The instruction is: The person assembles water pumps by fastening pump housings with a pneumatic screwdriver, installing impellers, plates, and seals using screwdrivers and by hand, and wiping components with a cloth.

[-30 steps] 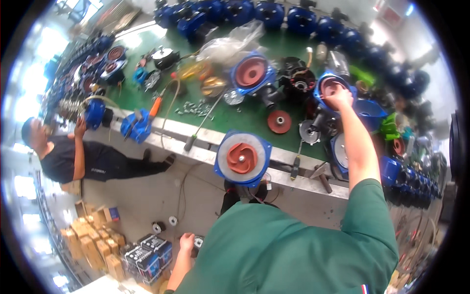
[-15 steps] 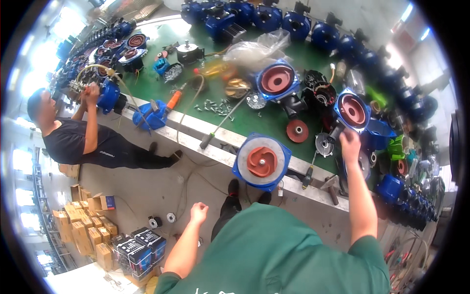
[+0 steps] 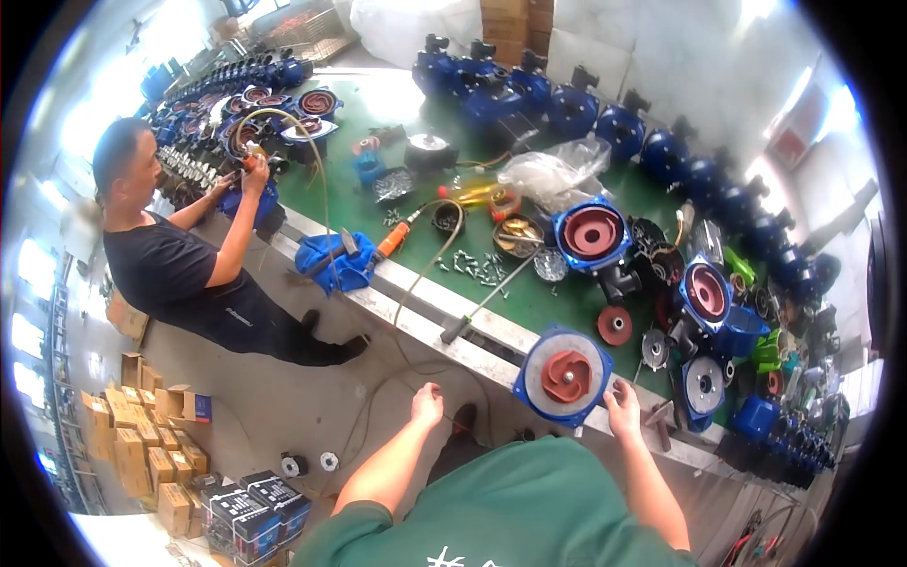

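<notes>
A pump motor [image 3: 534, 364] with a blue square flange, a grey face plate and a red impeller [image 3: 567, 376] stands upright at the bench's front edge, close to me. My right hand [image 3: 622, 408] is at the flange's right side, thumb and fingers apart and nothing seen in it; whether it touches the flange I cannot tell. To the left of the motor, my left hand [image 3: 428, 404] hangs over the floor with its fingers loosely curled and nothing visible in them. Blue pump housings [image 3: 590, 231] with red-brown insides lie beyond the motor, and a loose red disc [image 3: 614, 325] is between.
A screwdriver [image 3: 487, 304] sticks out over the bench's metal edge, near scattered bolts [image 3: 480, 269]. A hammer [image 3: 658, 423] lies at the right edge. Another person [image 3: 179, 236] works at the left with a hose-fed tool. Cardboard boxes [image 3: 132, 454] are stacked on the floor.
My right hand has come back from a pump housing at the right to the motor's side. My left hand has moved nearer the motor. The whole view has swung.
</notes>
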The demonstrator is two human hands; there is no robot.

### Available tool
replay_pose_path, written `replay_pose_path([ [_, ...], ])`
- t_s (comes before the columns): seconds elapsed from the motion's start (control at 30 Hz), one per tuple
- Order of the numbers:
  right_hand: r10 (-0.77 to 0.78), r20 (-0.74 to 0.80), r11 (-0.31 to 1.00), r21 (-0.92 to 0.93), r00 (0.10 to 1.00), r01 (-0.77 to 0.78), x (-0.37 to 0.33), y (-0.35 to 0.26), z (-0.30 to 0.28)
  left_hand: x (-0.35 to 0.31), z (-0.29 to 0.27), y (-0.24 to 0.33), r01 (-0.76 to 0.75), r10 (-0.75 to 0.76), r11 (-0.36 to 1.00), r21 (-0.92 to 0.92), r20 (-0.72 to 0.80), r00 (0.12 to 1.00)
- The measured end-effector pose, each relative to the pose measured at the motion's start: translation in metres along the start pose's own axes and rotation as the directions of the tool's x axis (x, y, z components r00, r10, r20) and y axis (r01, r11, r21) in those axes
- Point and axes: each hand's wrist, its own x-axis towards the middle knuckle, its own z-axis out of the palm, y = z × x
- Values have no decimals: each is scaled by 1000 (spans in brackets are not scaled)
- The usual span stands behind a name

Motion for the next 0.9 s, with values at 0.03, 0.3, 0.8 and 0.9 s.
replay_pose_path([
  [0.03, -59, -46, 997, -52, 997, 57, 1, -8, 5, 6, -4, 0, -1, 1, 1000, 25, 29, 1000],
  [0.3, -378, -182, 876, -386, 908, 288, 3, -60, 53, 43, -60, -11, -185, 148, 968, 169, 208, 967],
  [0.8, -370, -346, 889, -401, 862, 220, -11, -60, 84, 69, -54, 112, -594, 567, 732, 333, 185, 803],
  [0.9, -377, -367, 891, -394, 850, 226, -14, -62, 85, 72, -37, 117, -577, 553, 735, 356, 178, 814],
])
